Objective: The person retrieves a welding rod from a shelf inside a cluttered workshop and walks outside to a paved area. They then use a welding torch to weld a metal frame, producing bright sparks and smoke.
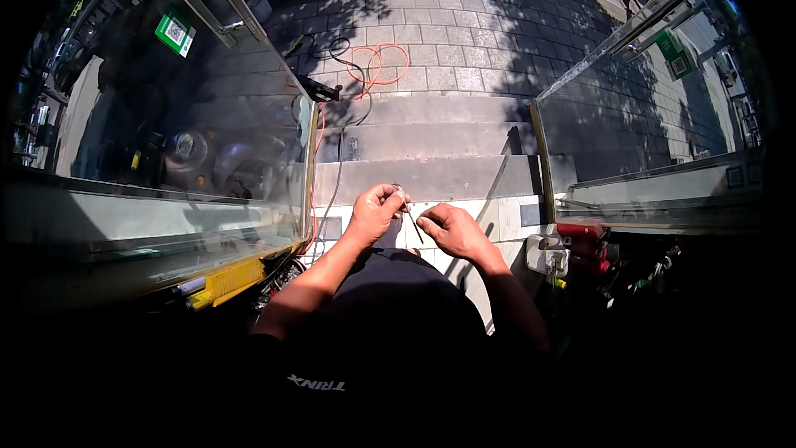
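My left hand [379, 211] is closed in a pinch around one end of a thin, dark, stick-like piece [416, 231]. The piece slants down toward my right hand, and its free end points at my feet. Something small and pale shows at my left fingertips, too small to name. My right hand [454, 231] is held close beside the piece, its fingers curled in and the thumb near the stick. What lies inside those fingers, if anything, is hidden. Both hands are in front of my dark shirt, above a pale tiled floor.
Open glass doors stand at left [224, 99] and right [655, 108]. Grey steps [431, 141] lead down to paving. An orange hose [390, 58] and a dark cable lie outside. A yellow object [236, 280] is at lower left; a white socket box [547, 255] and red things [583, 242] at right.
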Available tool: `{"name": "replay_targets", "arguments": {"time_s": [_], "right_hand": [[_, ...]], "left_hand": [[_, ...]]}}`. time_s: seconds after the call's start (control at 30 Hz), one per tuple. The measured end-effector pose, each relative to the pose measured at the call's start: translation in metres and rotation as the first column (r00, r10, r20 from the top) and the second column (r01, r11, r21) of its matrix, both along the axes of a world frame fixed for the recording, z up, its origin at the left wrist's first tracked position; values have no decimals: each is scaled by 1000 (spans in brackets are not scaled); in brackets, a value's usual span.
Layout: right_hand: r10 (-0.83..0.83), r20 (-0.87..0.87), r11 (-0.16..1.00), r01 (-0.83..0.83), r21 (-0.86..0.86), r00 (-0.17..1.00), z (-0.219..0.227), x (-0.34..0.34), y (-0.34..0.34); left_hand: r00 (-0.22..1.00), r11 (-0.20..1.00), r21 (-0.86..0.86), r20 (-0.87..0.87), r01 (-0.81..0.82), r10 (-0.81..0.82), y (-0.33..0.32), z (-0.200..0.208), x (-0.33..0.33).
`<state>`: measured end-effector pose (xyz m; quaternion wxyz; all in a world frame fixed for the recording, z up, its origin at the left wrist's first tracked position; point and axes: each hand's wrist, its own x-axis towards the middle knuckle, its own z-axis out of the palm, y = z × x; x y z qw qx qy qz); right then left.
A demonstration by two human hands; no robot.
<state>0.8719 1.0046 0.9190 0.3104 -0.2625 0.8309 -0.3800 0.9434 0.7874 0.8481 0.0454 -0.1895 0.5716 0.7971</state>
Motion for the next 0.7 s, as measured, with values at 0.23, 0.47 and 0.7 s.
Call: {"name": "replay_targets", "arguments": {"time_s": [0.23,0.47,0.7], "right_hand": [[-116,192,993,114,24,974,-27,-187,-25],[-261,391,952,302,-48,883,-32,-351,-63],[-122,396,986,156,-55,910,-37,-506,-126]], "left_hand": [[931,874,378,-74,-306,358,-76,-1,-175],[910,874,316,-71,-369,409,-151,-6,-350],[833,794,262,86,-548,546,-196,-49,-439]]}}
